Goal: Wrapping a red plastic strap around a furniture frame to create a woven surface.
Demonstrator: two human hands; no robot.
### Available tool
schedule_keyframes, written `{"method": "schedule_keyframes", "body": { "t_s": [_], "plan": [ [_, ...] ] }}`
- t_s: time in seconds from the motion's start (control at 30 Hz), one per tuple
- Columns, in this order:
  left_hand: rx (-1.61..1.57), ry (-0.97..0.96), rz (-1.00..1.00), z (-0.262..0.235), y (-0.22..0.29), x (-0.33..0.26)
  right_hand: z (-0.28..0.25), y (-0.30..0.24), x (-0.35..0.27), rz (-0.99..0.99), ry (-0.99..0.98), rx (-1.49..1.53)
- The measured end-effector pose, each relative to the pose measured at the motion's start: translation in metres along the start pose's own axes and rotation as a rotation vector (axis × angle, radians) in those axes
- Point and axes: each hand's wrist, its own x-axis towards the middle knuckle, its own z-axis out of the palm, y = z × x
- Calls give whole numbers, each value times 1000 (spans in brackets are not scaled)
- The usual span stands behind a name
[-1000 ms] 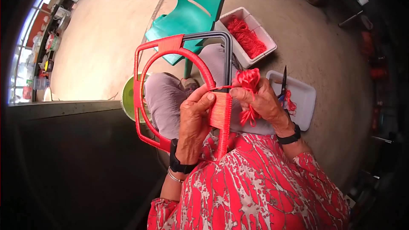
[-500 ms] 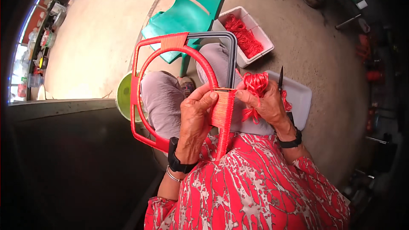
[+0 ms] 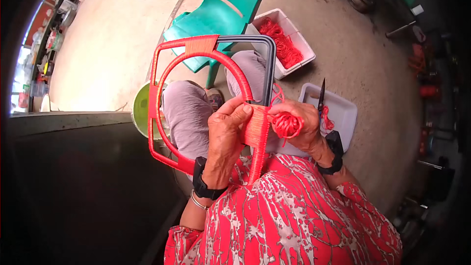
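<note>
A rounded square frame [image 3: 153,99] with a ring inside it rests against my lap. Red cord wraps most of it, while the upper right corner shows bare dark tubing. My left hand [image 3: 226,130] grips the ring's right side, thumb pressed at the top of a wide band of wound cord [image 3: 256,126] that joins ring and outer bar. Just right of that band, my right hand [image 3: 306,122] is closed around a bundle of red cord [image 3: 287,124]. A loose loop of cord rises above its knuckles. The right fingertips are partly hidden behind the bundle.
A green plastic chair [image 3: 216,12] stands ahead. To its right is a white box [image 3: 298,38] heaped with red cord [image 3: 279,44]. A shallow white tray [image 3: 346,113] holds a knife [image 3: 322,95] and cord scraps. A green basin [image 3: 141,110] sits by my left knee.
My right hand has turned over and dropped slightly, and the bundle has moved down with it. The strand stretched between my hands no longer shows. My left hand keeps its grip.
</note>
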Motion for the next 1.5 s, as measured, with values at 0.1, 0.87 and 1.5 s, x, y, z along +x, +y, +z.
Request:
{"method": "schedule_keyframes", "body": {
  "t_s": [0.1, 0.87, 1.5],
  "plan": [
    [11, 23, 11, 4, 1, -2, 6, -11, -7, 229, 138, -54],
    [-53, -49, -57, -2, 0, 1, -27, -35, -8, 799, 121, 430],
    [272, -66, -375, 29, 22, 4, -23, -50, -5, 835, 77, 309]
  ]
}}
